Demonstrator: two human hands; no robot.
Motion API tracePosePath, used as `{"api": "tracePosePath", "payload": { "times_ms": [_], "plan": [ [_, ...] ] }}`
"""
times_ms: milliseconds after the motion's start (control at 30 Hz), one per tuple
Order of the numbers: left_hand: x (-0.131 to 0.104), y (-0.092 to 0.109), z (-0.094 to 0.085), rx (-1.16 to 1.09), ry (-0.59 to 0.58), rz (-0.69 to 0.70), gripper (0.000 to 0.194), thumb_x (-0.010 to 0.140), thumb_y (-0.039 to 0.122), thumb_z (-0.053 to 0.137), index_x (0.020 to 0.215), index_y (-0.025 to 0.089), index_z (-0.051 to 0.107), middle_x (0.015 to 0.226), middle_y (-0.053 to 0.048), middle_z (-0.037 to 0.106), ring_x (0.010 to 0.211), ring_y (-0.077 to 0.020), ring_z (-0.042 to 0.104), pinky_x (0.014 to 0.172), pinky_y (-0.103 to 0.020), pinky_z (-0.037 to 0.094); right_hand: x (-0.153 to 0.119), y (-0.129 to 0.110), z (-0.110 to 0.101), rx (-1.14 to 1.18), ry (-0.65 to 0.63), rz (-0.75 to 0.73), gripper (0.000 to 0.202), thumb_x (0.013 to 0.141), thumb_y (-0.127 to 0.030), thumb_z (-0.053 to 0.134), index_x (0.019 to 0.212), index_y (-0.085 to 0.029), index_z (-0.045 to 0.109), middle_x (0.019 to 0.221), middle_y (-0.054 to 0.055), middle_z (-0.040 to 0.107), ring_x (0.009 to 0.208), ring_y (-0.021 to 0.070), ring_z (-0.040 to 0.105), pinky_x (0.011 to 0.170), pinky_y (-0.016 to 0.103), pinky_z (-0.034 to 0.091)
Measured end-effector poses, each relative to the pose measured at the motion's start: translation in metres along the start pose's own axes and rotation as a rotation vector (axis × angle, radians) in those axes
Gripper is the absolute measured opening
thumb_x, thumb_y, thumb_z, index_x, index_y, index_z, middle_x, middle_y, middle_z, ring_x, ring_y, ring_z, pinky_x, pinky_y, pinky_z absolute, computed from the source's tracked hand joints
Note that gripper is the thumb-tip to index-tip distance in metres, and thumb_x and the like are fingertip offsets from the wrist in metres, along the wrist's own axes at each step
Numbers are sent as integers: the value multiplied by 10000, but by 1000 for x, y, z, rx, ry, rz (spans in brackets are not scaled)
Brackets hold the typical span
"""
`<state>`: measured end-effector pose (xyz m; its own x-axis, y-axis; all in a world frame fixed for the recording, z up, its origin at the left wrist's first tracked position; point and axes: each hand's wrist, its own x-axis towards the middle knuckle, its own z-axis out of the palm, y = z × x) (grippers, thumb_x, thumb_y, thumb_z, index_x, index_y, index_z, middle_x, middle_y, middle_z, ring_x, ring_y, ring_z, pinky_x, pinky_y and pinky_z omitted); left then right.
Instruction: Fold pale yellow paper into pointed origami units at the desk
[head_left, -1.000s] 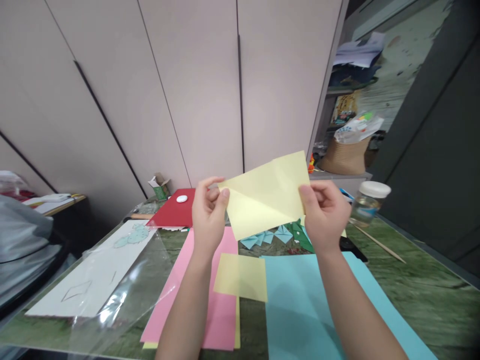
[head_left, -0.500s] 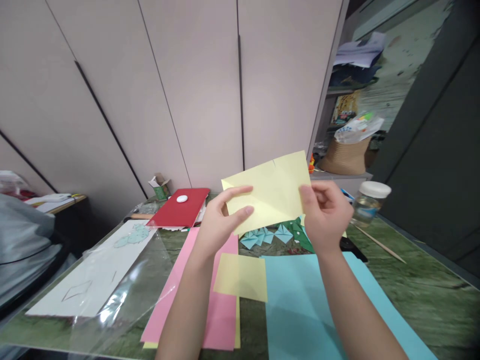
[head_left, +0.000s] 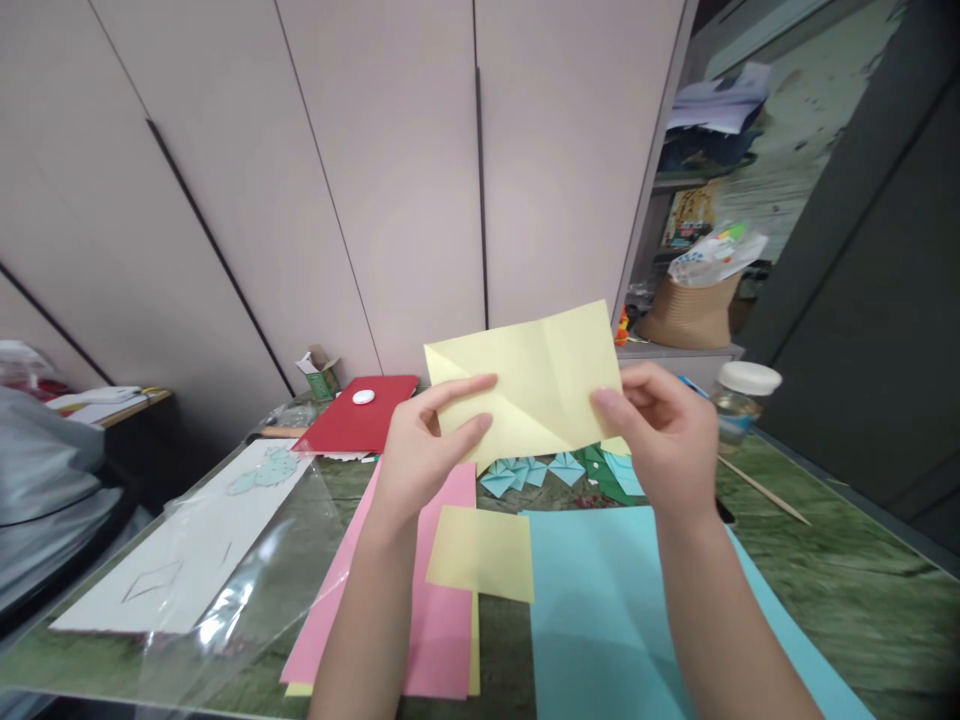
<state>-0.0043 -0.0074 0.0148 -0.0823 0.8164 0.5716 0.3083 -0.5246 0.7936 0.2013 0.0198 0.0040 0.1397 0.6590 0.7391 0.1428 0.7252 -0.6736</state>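
A creased sheet of pale yellow paper (head_left: pixel 536 375) is held up above the table between my hands. At its left end, my left hand (head_left: pixel 420 450) grips it, with index finger and thumb lying on the near face. My right hand (head_left: pixel 664 430) pinches the lower right edge, thumb in front and fingers curled behind. Below lies a smaller yellow piece of paper (head_left: pixel 480 555), across a pink sheet (head_left: pixel 442 640) and reaching the edge of a large blue sheet (head_left: pixel 600 620). Several folded blue paper pieces (head_left: pixel 517 475) rest behind, partly covered by the raised paper.
On the left are a white sheet with a drawing (head_left: pixel 202 540), clear plastic film (head_left: pixel 277 560) and a red folder (head_left: pixel 360 420) with a white round object on it. A lidded jar (head_left: pixel 742 400) and a wooden stick (head_left: pixel 765 490) stand and lie on the right.
The yellow paper has turned more level and shows more of its width. My left hand has shifted left, and my right hand slightly right and down.
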Motion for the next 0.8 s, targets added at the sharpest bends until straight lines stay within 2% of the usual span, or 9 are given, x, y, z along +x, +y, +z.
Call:
{"api": "tracePosePath", "payload": {
  "times_ms": [200,433,800],
  "plan": [
    [2,-2,-2,16,30,16,350,701,294,724,1045,242,697,1162,-50,676,1163,-250,572,944,-375,502,1,4,-1,7,-1,39,113,764,-284,677,693,-207,635,621,-13,612,559,115,511,510,240,389],
    [2,-1,-5,18,24,12,350,695,296,739,1040,264,698,1164,-32,676,1169,-236,566,949,-348,497,1,5,0,25,10,48,96,763,-268,676,703,-201,643,637,-8,646,561,116,537,517,241,402],
    [1,1,-4,30,44,26,356,698,305,732,1048,249,693,1165,-44,673,1163,-249,567,936,-362,504,1,6,3,-17,50,22,127,763,-279,667,681,-194,622,598,-15,606,522,107,501,481,231,381]
  ]
}}
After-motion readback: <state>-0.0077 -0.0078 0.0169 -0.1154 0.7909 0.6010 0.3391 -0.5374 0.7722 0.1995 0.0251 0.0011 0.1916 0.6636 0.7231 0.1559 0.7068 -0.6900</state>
